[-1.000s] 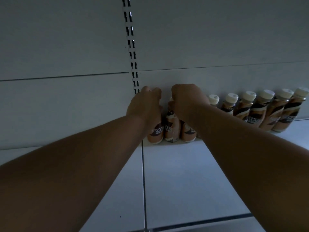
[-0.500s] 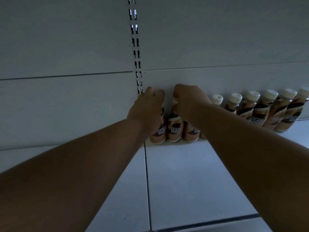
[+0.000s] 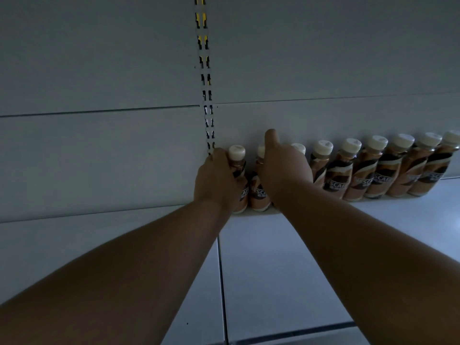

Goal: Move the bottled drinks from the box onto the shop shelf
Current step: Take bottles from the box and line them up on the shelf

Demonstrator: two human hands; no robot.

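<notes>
At the rail's (image 3: 208, 125) foot, the end bottle (image 3: 238, 180) stands on the shelf (image 3: 298, 270) against the back wall, left hand (image 3: 216, 183) wrapped round it. Right hand (image 3: 283, 170), thumb raised, covers the neighbour (image 3: 260, 192); its fingers are hidden. Press both upright, touching the row (image 3: 373, 168), labels forward, then release gently.

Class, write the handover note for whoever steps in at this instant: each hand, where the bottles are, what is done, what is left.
Left hand: wrapped around the leftmost bottle, which stands at the back of the shelf by the slotted upright.
Right hand: over the next bottles, thumb up; grip hidden.
Done: a row of bottles lines the back panel.
Left: release, square the row. The box is out of view.
</notes>
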